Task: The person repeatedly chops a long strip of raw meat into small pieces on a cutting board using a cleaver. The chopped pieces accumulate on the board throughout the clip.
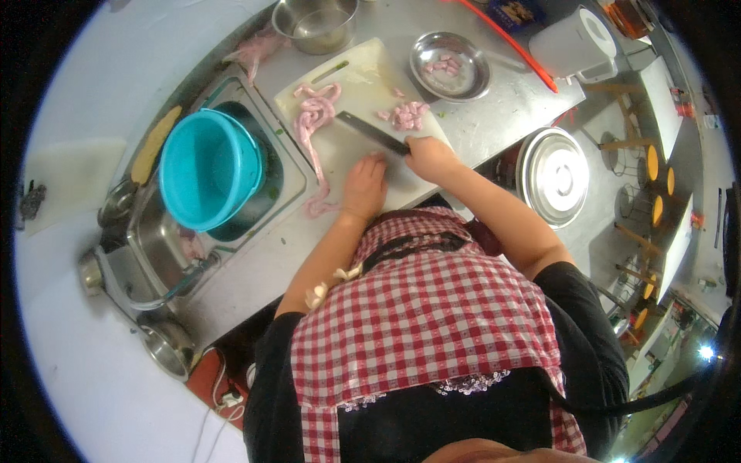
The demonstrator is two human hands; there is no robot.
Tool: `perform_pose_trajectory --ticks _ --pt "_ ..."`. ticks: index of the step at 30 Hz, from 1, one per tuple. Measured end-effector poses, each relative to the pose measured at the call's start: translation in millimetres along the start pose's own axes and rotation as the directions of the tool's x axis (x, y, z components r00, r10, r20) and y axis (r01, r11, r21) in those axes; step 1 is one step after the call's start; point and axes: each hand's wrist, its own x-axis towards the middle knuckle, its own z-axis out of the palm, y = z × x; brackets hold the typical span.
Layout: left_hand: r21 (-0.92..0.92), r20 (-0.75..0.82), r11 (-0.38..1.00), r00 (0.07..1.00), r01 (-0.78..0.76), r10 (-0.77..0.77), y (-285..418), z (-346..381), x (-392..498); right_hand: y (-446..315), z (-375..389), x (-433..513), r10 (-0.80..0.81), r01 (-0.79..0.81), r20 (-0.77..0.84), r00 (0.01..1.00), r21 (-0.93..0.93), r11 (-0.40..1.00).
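Note:
My right hand [429, 159] grips the handle of a kitchen knife [375, 133], whose dark blade points up and left over a white plastic cutting board [370, 75]. At the board's near edge rests my left hand [366, 182]; what lies beneath its fingers is hidden. A long pale pink strip of raw meat, perhaps intestine [315, 118], is coiled left of the blade and trails down over the board's left edge. Cut pink pieces [408, 115] are heaped right of the knife tip. More pieces [444, 66] lie in a round steel bowl [418, 78] beyond the board.
A turquoise bucket [200, 171] stands at the sink [142, 231] on the left, near a faucet [168, 298]. Behind the board are a deep steel bowl [315, 29] and a plastic bag [257, 49]. A white pitcher [570, 46] and a red strip [515, 43] lie at the back right; a lidded steel pot [556, 179] stands right.

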Motion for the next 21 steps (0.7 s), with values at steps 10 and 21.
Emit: perform_pose_trajectory --ticks 10,21 --pt "0.109 0.032 0.994 0.999 0.006 -0.009 -4.8 6.5 -20.0 13.5 27.3 -56.8 0.008 0.003 0.050 0.999 -0.218 0.976" --pt "0.094 0.180 0.989 0.975 0.114 -0.129 -2.9 -3.7 -28.8 -22.4 24.5 -22.9 -0.068 0.072 0.068 0.995 -0.056 0.996"
